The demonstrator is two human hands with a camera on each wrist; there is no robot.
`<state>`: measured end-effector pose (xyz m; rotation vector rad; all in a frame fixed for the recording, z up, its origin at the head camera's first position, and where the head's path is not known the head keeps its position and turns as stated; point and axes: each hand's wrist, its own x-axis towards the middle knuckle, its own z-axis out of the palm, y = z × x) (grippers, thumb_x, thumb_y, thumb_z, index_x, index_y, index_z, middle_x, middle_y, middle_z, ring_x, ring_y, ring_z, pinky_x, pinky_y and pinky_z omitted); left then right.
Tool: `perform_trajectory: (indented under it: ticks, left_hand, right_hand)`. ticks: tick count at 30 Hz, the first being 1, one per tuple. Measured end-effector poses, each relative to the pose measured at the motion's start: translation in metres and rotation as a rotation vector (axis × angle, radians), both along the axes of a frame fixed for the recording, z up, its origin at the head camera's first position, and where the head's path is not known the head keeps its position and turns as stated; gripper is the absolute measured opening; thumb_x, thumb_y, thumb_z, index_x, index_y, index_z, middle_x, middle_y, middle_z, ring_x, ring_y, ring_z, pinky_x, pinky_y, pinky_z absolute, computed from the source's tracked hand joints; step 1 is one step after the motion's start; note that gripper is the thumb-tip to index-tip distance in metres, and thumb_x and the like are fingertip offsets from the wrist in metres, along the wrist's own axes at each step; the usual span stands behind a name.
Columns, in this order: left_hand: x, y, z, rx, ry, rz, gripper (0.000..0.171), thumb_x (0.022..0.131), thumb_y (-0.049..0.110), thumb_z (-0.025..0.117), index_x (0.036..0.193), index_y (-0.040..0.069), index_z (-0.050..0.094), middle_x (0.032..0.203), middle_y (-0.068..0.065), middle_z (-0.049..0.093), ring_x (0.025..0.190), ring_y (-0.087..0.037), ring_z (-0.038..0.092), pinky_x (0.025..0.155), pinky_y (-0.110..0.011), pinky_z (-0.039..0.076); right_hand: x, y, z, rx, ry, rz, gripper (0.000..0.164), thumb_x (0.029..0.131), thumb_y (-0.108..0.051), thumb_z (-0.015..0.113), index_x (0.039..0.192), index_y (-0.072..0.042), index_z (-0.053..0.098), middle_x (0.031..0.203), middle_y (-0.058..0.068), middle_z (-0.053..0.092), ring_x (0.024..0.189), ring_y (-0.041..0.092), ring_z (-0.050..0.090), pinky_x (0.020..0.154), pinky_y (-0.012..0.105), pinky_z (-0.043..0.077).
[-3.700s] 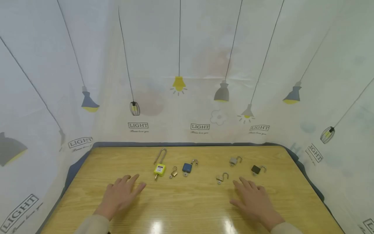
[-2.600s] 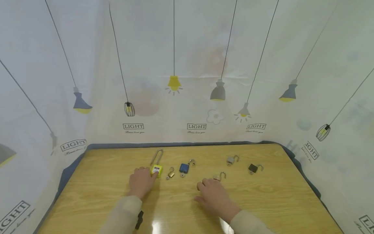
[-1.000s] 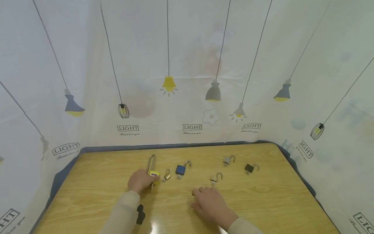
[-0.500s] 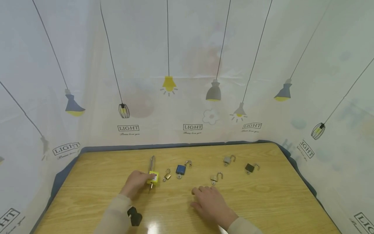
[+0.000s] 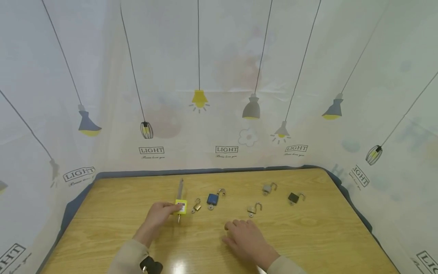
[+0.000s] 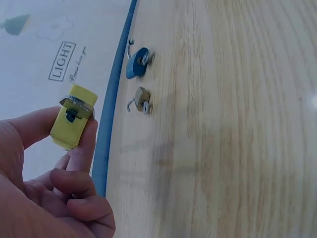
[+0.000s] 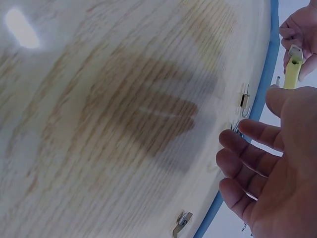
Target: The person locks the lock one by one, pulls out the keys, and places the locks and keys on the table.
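Observation:
My left hand pinches a yellow padlock between thumb and fingers and holds it up over the table's left half. Its long shackle points away from me, seen nearly edge-on, and a key sticks out of its base. The left wrist view shows that key end-on in the yellow body. Just right of this padlock lies a small brass padlock, then a blue padlock with its shackle swung out. My right hand, empty with relaxed, slightly bent fingers, hovers low over the middle.
Farther right lie a pale brass padlock, a grey padlock and a black padlock, each with its shackle open. Behind the wooden table hangs a lamp-printed cloth. A black object sits at my left wrist.
My left hand reached in, gripped the yellow padlock, lifted it and turned it so its shackle shows edge-on. My right hand moved left to the middle, then stayed there.

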<state>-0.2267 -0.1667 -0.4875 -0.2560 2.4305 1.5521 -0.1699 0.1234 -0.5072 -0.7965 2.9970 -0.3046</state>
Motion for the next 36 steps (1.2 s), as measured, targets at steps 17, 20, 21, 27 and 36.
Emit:
perform_trajectory:
  ticks: [17, 20, 21, 27, 36]
  left_hand:
    - [0.023, 0.035, 0.005, 0.132, 0.009, -0.041, 0.066, 0.079, 0.048, 0.073, 0.121, -0.001, 0.058, 0.116, -0.014, 0.063, 0.113, -0.033, 0.053, 0.100, -0.062, 0.035]
    - [0.029, 0.043, 0.004, 0.161, 0.007, -0.080, 0.061, 0.080, 0.046, 0.073, 0.120, 0.001, 0.059, 0.107, -0.008, 0.065, 0.103, -0.027, 0.057, 0.096, -0.059, 0.039]
    - [0.030, 0.046, 0.003, 0.175, 0.011, -0.092, 0.059, 0.080, 0.044, 0.073, 0.119, 0.002, 0.059, 0.104, -0.008, 0.066, 0.100, -0.025, 0.058, 0.095, -0.058, 0.040]
    - [0.040, 0.061, -0.003, 0.253, 0.043, -0.168, 0.045, 0.082, 0.036, 0.073, 0.113, 0.006, 0.062, 0.099, -0.008, 0.067, 0.093, -0.023, 0.060, 0.090, -0.053, 0.042]
    - [0.047, 0.079, -0.006, 0.267, 0.082, -0.260, 0.036, 0.084, 0.032, 0.071, 0.109, 0.008, 0.062, 0.095, -0.006, 0.068, 0.089, -0.021, 0.061, 0.084, -0.043, 0.044]
  right_hand:
    - [-0.038, 0.002, 0.008, -0.232, -0.128, -0.123, 0.046, 0.098, -0.049, 0.045, 0.123, -0.013, 0.059, 0.106, 0.002, 0.066, 0.090, 0.016, 0.061, 0.085, 0.044, 0.049]
    - [-0.041, 0.003, 0.010, -0.246, -0.135, -0.139, 0.045, 0.098, -0.047, 0.047, 0.124, -0.012, 0.058, 0.106, 0.002, 0.066, 0.091, 0.016, 0.061, 0.082, 0.040, 0.051]
    - [-0.042, 0.004, 0.010, -0.254, -0.137, -0.134, 0.045, 0.098, -0.046, 0.047, 0.125, -0.012, 0.058, 0.106, 0.002, 0.066, 0.091, 0.016, 0.061, 0.081, 0.040, 0.052]
    - [-0.047, 0.009, 0.016, -0.302, -0.175, -0.107, 0.045, 0.099, -0.044, 0.046, 0.127, -0.010, 0.056, 0.105, 0.002, 0.067, 0.088, 0.014, 0.061, 0.078, 0.038, 0.052]
    - [-0.066, 0.017, 0.038, -0.589, -0.228, -0.209, 0.045, 0.099, -0.044, 0.048, 0.130, -0.013, 0.055, 0.114, 0.006, 0.064, 0.096, 0.017, 0.058, 0.082, 0.042, 0.050]
